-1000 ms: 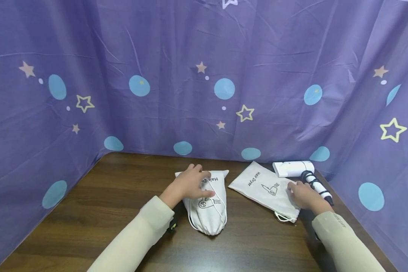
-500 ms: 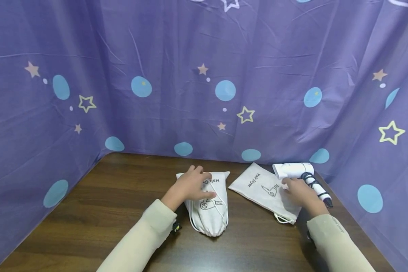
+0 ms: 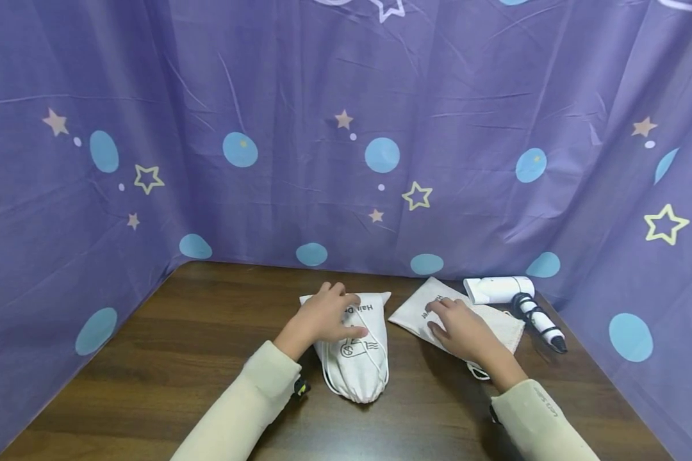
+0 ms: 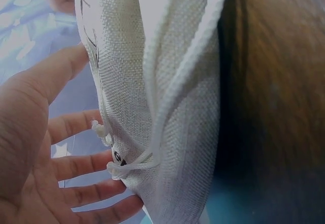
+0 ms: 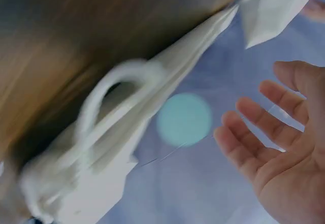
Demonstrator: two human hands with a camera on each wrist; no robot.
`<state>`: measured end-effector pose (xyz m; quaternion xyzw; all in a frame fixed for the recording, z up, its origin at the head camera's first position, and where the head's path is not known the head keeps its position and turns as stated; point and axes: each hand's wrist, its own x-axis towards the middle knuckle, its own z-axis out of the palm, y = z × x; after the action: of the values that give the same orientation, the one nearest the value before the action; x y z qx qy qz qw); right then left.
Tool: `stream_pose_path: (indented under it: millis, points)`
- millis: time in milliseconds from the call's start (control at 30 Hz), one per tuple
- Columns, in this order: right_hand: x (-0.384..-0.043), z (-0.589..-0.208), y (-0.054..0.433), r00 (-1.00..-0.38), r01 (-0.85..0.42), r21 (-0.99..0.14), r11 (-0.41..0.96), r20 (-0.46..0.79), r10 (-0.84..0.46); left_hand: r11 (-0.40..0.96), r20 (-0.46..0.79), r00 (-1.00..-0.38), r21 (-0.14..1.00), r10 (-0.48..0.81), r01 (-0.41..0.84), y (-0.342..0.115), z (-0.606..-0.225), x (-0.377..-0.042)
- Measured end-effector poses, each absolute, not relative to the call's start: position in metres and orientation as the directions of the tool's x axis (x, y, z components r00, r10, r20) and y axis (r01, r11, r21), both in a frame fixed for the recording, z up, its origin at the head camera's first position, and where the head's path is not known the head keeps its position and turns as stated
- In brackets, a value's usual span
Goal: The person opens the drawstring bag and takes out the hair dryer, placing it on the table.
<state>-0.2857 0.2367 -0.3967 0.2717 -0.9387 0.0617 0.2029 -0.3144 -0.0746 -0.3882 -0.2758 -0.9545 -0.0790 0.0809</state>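
A plump white drawstring bag (image 3: pixel 354 371) printed "Hair Dryer" lies in the middle of the table. My left hand (image 3: pixel 325 314) rests on its upper left part, fingers spread and only slightly bent. In the left wrist view the fingertips (image 4: pixel 119 209) touch the bag's cloth, beside its white cord (image 4: pixel 177 82). To the right lies a second, flatter "Hair Dryer" bag (image 3: pixel 504 326). My right hand (image 3: pixel 461 330) is over its middle and covers part of the print. The right wrist view shows that hand (image 5: pixel 289 142) loosely spread, holding nothing, apart from the flat bag (image 5: pixel 106 188).
A white hair dryer (image 3: pixel 498 290) lies at the table's back right, its black cord (image 3: pixel 527 307) wound round the handle. A purple curtain (image 3: pixel 300 192) with stars and dots hangs behind the wooden table (image 3: pixel 179 358) and along both sides.
My right hand has moved left from the flat bag's right end to over its middle, uncovering that end. My left hand has stayed on the plump bag.
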Motion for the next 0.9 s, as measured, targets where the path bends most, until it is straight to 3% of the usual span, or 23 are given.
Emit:
stream_pose_path:
  millis: [267, 467, 700, 900]
  points:
    - [-0.265, -0.399, 0.194, -0.62, -0.692, 0.079, 0.717, 0.445, -0.647, 0.833, 0.209, -0.83, 0.099, 0.517, 0.544, -0.073, -0.39, -0.314]
    - [-0.257, -0.403, 0.178, -0.51, -0.809, 0.079, 0.583, 0.4, -0.762, 0.829, 0.212, -0.825, 0.098, 0.523, 0.551, -0.072, -0.39, -0.314]
    - [-0.253, -0.406, 0.162, -0.465, -0.83, 0.143, 0.54, 0.356, -0.81, 0.826, 0.22, -0.82, 0.089, 0.528, 0.556, -0.073, -0.386, -0.312]
    - [-0.249, -0.409, 0.151, -0.477, -0.804, 0.217, 0.553, 0.321, -0.818, 0.828, 0.234, -0.818, 0.08, 0.526, 0.555, -0.075, -0.386, -0.312]
